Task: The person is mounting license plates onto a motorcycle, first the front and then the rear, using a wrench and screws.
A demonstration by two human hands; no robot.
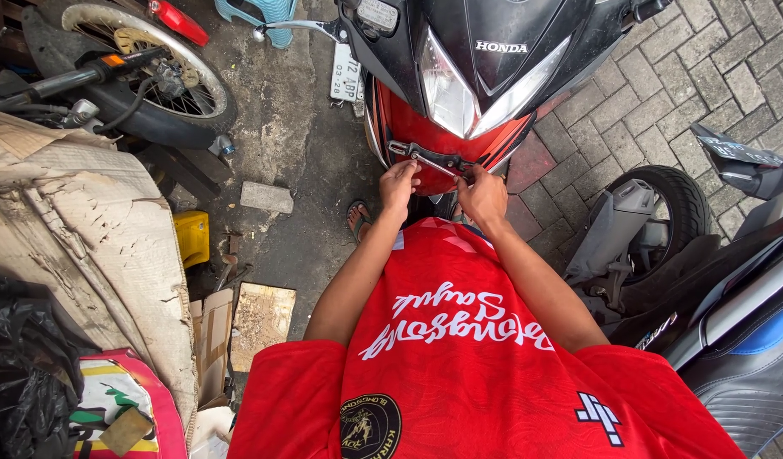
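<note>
A black and red motorcycle [485, 76] stands nose toward me, its headlight [449, 89] above a red front panel [425, 136]. A black metal bracket [425, 157] runs across that panel. My left hand [398, 185] pinches the bracket's left part from below. My right hand [481, 195] grips its right end, fingers curled by a small bolt. My red shirt hides what lies below both hands.
A second motorcycle's rear wheel [672, 200] and black seat [748, 340] crowd the right. A wheel [145, 68] and handlebar lie top left, torn cardboard [85, 246] at left, a yellow box [192, 238], a brick [266, 197], and a sandalled foot [357, 219] on the concrete.
</note>
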